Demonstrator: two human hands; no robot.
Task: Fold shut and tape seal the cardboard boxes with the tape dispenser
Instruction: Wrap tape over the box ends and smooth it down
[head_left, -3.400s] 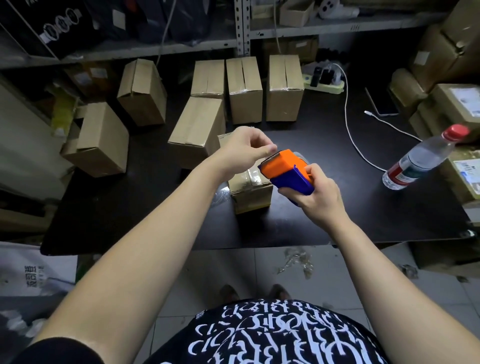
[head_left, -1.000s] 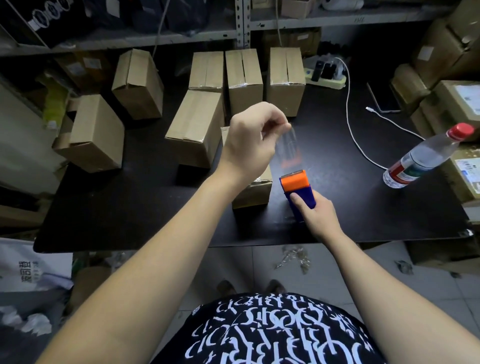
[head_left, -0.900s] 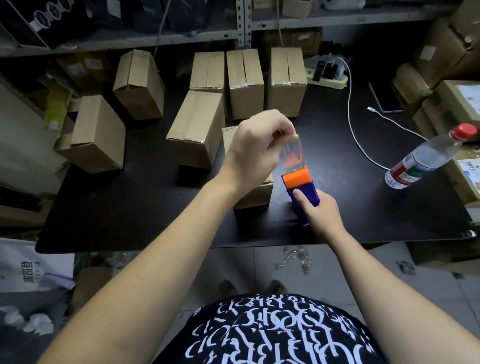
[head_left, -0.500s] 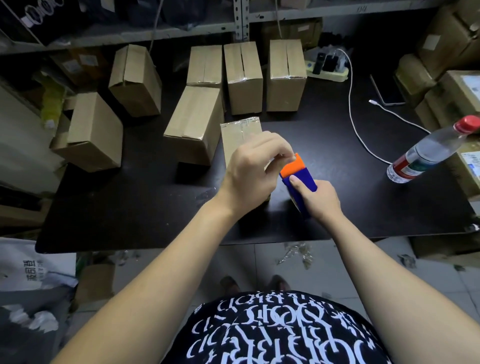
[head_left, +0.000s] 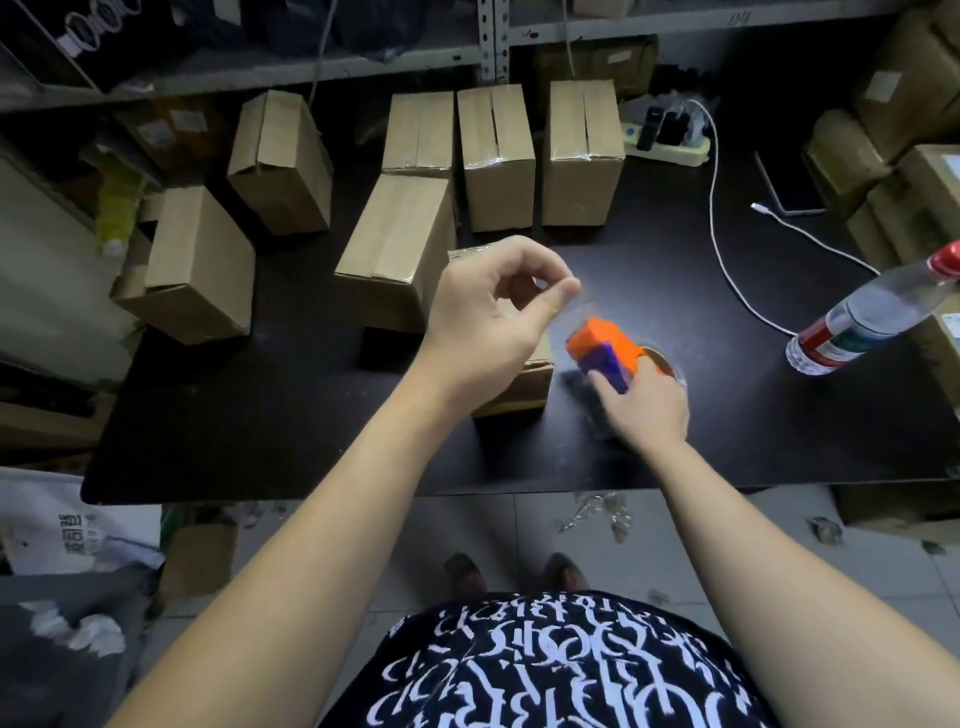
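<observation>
The left hand (head_left: 488, 317) covers most of the small box (head_left: 522, 382). The tape dispenser (head_left: 605, 356) is motion-blurred. The bottle (head_left: 872, 314) is cut off at the right edge.

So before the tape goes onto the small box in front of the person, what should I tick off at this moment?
1. Right hand grips the orange and blue tape dispenser: ok.
2. Left hand pinches the clear tape end between thumb and forefinger: cannot tell, the strip is too blurred to confirm.
3. Small brown cardboard box sits on the black table within reach: ok.
4. Its flaps are folded shut: cannot tell, the left hand covers the top.
5. Path to the box is free of the white cable and the clear plastic bottle with a red cap: ok, both lie off to the right.
</observation>
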